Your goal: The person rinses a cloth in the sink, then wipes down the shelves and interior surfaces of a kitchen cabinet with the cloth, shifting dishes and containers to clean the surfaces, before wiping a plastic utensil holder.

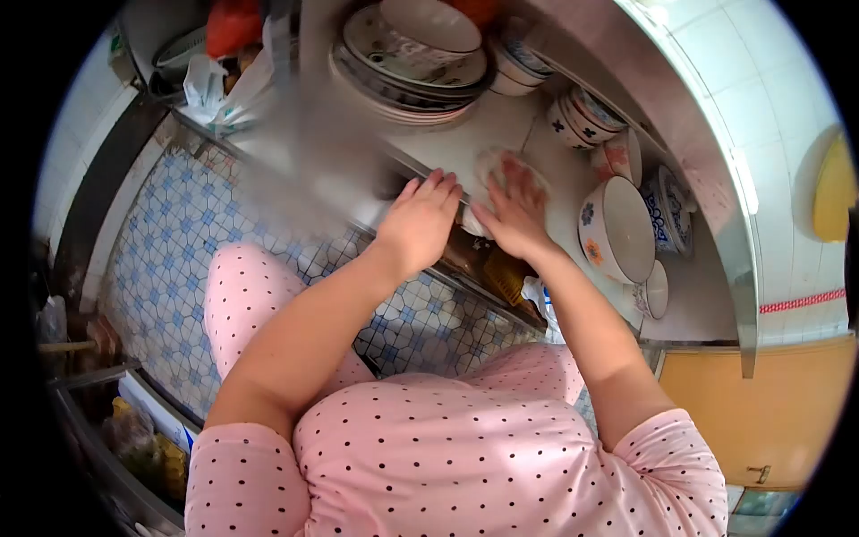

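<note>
A pale, thin cloth (476, 222) lies on the white shelf under my right hand (516, 210). That hand holds it pressed to the surface, and part of the cloth bunches beside the thumb. My left hand (420, 222) rests at the shelf's metal front edge, fingers stretched out and holding nothing. Ahead of both hands stands a stack of plates (407, 85) topped by a bowl (431, 31). To the right of the cloth is a large white bowl with flowers (617, 231), tipped on its side, near a smaller white bowl (653, 291).
More bowls (577, 121) are stacked at the back of the shelf, near a blue-patterned bowl (667, 210). A blurred cabinet door (309, 152) stands out on the left. Below the edge is a yellow basket (508, 276). Plastic bags (234, 94) sit at upper left.
</note>
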Demonstrator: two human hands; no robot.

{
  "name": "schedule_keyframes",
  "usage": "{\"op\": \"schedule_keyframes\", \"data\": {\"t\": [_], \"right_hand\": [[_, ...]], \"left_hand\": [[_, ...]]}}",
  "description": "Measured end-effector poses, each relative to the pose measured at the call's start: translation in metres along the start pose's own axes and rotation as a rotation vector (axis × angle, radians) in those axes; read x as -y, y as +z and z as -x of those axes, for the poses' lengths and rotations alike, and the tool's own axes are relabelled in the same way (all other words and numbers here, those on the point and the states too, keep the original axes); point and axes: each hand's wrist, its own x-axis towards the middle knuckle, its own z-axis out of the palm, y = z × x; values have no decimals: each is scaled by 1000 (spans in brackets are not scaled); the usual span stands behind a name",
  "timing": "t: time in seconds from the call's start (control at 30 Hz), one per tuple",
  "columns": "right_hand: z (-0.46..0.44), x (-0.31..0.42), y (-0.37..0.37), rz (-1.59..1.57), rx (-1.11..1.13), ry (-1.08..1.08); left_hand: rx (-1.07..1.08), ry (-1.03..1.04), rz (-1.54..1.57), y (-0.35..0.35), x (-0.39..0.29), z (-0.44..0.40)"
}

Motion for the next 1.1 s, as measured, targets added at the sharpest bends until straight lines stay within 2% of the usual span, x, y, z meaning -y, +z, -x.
{"op": "schedule_keyframes", "data": {"t": [0.17, 0.2, 0.3, 0.43, 0.47, 0.6, 0.63, 0.7, 0.77, 0.83, 0.9, 1.0, 1.07, 1.1], "right_hand": [[-42, 16, 2, -92, -36, -55], [-39, 14, 5, -110, -39, -71], [12, -8, 9, -179, -75, -188], [5, -36, 13, -70, -100, -33], [-8, -42, 15, -14, -136, -31], [-93, -59, 24, -120, -237, 50], [-115, -63, 29, -26, -355, 10], [-156, -83, 52, 162, -594, -70], [-194, -106, 68, 313, -573, -42], [-200, -97, 59, 274, -543, 25], [-198, -83, 40, 44, -507, 131], [-171, -58, 25, 501, -313, -226], [-153, -21, 35, 74, -441, -184], [-141, -2, 29, 157, -261, -159]], "left_hand": [[222, -91, -33, -15, -8, -18], [227, -67, -54, -21, -8, -22], [499, -95, -173, -38, -17, -43], [626, -124, -134, -52, -22, -56], [570, -111, -107, -48, -18, -52], [374, -33, -79, -25, -5, -36], [347, -7, -95, -21, -3, -35], [458, -21, -62, -35, -6, -43], [494, -1, -72, -37, -3, -43], [447, 33, -34, -36, 4, -37], [402, 86, 17, -36, 13, -31], [395, 79, 87, -40, 17, -30], [378, 125, 90, -38, 21, -30], [366, 149, 88, -36, 23, -32]]}}
